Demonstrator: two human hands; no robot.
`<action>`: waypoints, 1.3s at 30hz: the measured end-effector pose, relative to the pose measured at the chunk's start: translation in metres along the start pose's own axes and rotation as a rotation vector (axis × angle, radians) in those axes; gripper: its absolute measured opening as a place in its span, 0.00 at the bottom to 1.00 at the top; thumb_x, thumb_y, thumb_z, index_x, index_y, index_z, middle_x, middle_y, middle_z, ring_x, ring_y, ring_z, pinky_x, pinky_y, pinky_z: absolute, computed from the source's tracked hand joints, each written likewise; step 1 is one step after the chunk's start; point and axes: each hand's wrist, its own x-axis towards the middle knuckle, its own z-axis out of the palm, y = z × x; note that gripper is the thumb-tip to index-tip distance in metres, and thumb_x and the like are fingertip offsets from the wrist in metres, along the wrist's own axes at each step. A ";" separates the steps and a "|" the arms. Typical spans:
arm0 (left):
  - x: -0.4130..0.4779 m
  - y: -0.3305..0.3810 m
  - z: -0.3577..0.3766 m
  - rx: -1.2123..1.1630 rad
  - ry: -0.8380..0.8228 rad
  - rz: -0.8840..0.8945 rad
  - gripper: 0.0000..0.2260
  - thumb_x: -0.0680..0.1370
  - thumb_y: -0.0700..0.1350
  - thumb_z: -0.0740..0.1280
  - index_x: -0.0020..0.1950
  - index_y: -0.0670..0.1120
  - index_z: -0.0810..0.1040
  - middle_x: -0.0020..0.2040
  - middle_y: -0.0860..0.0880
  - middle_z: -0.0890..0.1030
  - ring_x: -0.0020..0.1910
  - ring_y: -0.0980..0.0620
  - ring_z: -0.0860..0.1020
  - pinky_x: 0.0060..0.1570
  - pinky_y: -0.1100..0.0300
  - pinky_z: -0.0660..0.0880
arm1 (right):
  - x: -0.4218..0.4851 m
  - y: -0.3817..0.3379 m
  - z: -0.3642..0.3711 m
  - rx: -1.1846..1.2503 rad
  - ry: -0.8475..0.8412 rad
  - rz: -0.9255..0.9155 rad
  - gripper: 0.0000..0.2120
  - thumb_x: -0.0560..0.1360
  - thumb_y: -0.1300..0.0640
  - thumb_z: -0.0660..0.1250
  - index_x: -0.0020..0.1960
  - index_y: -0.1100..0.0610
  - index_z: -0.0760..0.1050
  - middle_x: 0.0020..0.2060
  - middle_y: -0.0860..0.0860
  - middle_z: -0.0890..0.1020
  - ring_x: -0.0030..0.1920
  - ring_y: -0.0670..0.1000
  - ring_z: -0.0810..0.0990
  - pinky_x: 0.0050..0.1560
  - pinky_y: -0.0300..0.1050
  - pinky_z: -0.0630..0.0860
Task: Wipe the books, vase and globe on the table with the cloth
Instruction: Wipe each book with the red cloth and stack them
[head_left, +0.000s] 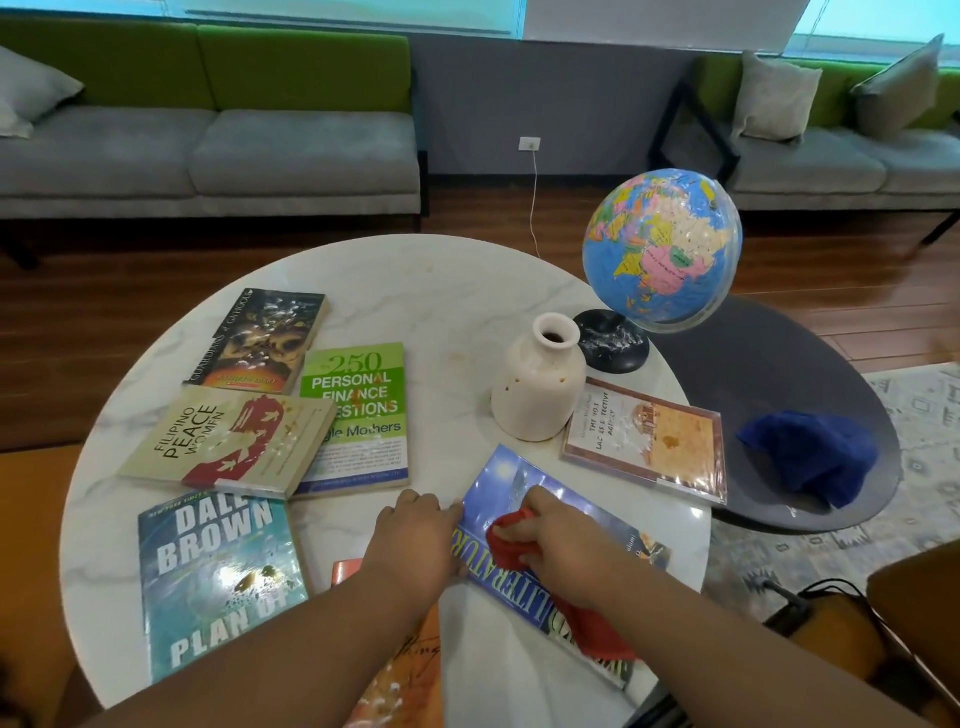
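Note:
My right hand (558, 540) grips a red cloth (506, 545) and presses it on the blue literature book (519, 483) near the front of the round marble table (441, 291). My left hand (415, 535) holds that book's left edge. A cream vase (537, 387) stands upright behind the book, and the globe (662, 247) on its black base stands at the table's right rim. Several other books lie flat: a Dale Brown one (218, 577), a beige one (228, 441), a green one (358, 415), a dark one (260, 340), and a plastic-wrapped one (649, 439). An orange book (405, 675) shows under my left forearm.
A lower dark oval table (769, 374) at the right carries a crumpled blue cloth (815, 454). Grey and green sofas (208, 145) line the far wall. A white cable (534, 208) hangs from a wall socket. A patterned rug (914, 415) lies at the right.

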 end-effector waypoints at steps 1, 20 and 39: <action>0.000 -0.001 0.000 -0.003 -0.001 -0.004 0.29 0.75 0.58 0.65 0.74 0.53 0.62 0.61 0.47 0.73 0.64 0.45 0.67 0.56 0.54 0.67 | 0.001 0.003 -0.005 0.031 0.000 0.014 0.15 0.77 0.58 0.63 0.48 0.35 0.69 0.61 0.49 0.72 0.50 0.48 0.71 0.52 0.39 0.69; -0.001 -0.005 -0.001 -0.043 -0.004 -0.036 0.26 0.77 0.56 0.64 0.74 0.58 0.62 0.60 0.47 0.73 0.63 0.45 0.67 0.56 0.54 0.66 | -0.002 0.004 0.017 -0.024 0.000 -0.002 0.13 0.77 0.62 0.64 0.58 0.51 0.79 0.52 0.47 0.74 0.48 0.44 0.78 0.49 0.34 0.71; 0.001 -0.005 0.001 -0.031 -0.012 -0.029 0.28 0.76 0.58 0.65 0.74 0.57 0.62 0.62 0.47 0.73 0.65 0.45 0.67 0.58 0.54 0.65 | -0.049 0.004 0.022 0.259 0.126 0.328 0.13 0.75 0.57 0.62 0.54 0.41 0.77 0.46 0.45 0.68 0.48 0.50 0.77 0.44 0.32 0.69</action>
